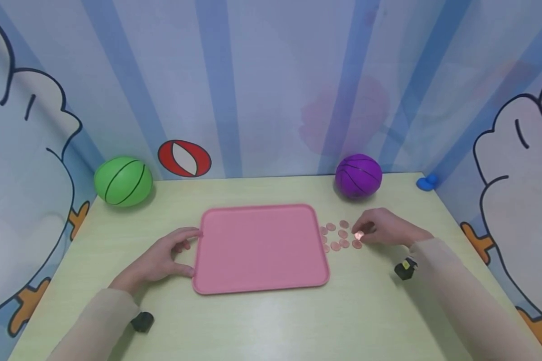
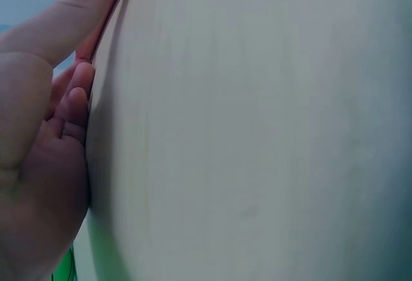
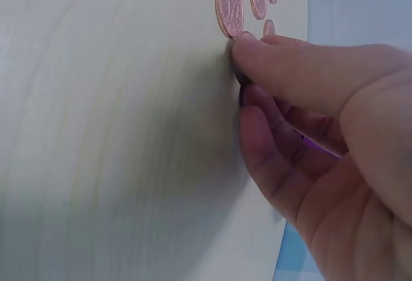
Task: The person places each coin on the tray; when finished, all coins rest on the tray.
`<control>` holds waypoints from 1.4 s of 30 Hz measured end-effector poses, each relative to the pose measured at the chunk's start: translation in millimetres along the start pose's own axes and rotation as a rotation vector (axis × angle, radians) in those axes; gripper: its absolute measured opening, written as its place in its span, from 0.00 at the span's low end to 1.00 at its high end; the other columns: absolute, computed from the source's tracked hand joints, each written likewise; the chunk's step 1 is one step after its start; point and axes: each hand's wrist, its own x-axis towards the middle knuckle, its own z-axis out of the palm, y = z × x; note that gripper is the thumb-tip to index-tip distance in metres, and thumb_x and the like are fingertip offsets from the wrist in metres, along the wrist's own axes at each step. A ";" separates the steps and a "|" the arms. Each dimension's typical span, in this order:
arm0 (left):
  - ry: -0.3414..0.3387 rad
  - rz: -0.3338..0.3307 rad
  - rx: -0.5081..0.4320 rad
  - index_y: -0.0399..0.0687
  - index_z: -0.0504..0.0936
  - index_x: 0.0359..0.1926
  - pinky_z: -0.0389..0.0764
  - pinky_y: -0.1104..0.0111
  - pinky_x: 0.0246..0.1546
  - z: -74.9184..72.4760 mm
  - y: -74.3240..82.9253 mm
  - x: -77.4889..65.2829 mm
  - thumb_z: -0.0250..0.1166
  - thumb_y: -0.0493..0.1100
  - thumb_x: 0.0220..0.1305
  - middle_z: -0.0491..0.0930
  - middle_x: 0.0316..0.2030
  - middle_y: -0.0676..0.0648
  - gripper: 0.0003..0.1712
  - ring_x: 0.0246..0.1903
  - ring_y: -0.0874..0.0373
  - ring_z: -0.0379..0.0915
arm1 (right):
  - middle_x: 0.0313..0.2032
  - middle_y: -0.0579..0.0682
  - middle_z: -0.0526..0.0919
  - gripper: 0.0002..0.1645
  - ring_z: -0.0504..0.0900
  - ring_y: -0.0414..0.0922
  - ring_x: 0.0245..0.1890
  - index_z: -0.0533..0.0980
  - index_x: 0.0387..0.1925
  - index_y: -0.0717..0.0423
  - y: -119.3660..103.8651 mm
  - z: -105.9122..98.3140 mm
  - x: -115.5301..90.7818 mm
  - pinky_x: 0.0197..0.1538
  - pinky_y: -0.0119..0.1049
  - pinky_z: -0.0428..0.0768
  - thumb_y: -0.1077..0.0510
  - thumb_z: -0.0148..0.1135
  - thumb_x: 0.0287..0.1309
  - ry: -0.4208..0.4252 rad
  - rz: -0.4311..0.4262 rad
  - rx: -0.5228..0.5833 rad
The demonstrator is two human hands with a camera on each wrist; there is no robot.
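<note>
A pink rectangular tray (image 1: 260, 248) lies flat on the table. At its left edge rests my left hand (image 1: 164, 255), thumb and index finger spread apart and touching the rim. To the right of the tray several copper-coloured coins (image 1: 343, 233) lie loosely grouped, some right against its edge. My right hand (image 1: 381, 228) pinches one coin (image 1: 359, 234) between thumb and fingertips, low over the table. In the right wrist view its dark edge (image 3: 242, 78) shows between the fingers, close to a flat-lying coin (image 3: 230, 8).
A green ball (image 1: 123, 181) sits at the back left of the table (image 1: 253, 326), a purple ball (image 1: 359, 176) at the back right. A small blue object (image 1: 427, 182) lies at the far right corner. Printed cloth walls (image 1: 271, 90) enclose the back and sides.
</note>
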 end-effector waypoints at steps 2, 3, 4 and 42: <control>0.000 -0.007 -0.001 0.47 0.71 0.76 0.75 0.71 0.57 0.4 -0.8 -0.2 0.87 0.50 0.45 0.73 0.67 0.44 0.57 0.51 0.55 0.71 | 0.41 0.47 0.87 0.11 0.87 0.44 0.43 0.88 0.46 0.57 -0.4 -1.0 -0.4 0.51 0.44 0.89 0.65 0.74 0.61 0.001 -0.009 -0.006; -0.001 -0.009 -0.004 0.47 0.71 0.76 0.75 0.71 0.57 0.5 -1.1 -0.3 0.87 0.50 0.45 0.73 0.67 0.44 0.57 0.51 0.55 0.71 | 0.41 0.46 0.88 0.11 0.87 0.44 0.43 0.88 0.46 0.56 -0.6 -1.2 -0.5 0.51 0.44 0.89 0.65 0.75 0.61 0.000 -0.003 -0.007; -0.002 -0.010 -0.006 0.48 0.71 0.76 0.75 0.71 0.57 0.5 -1.1 -0.3 0.87 0.50 0.45 0.73 0.67 0.44 0.57 0.52 0.54 0.71 | 0.41 0.47 0.88 0.11 0.87 0.44 0.43 0.88 0.45 0.56 -0.9 -1.7 -0.8 0.51 0.44 0.89 0.65 0.75 0.60 -0.001 -0.007 -0.009; -0.039 -0.074 -0.087 0.55 0.69 0.77 0.67 0.44 0.74 -3.4 -0.3 0.7 0.87 0.54 0.46 0.67 0.76 0.47 0.58 0.71 0.43 0.65 | 0.43 0.46 0.84 0.13 0.86 0.45 0.39 0.82 0.53 0.53 -94.9 16.3 44.6 0.38 0.38 0.88 0.58 0.70 0.68 0.056 -0.127 0.133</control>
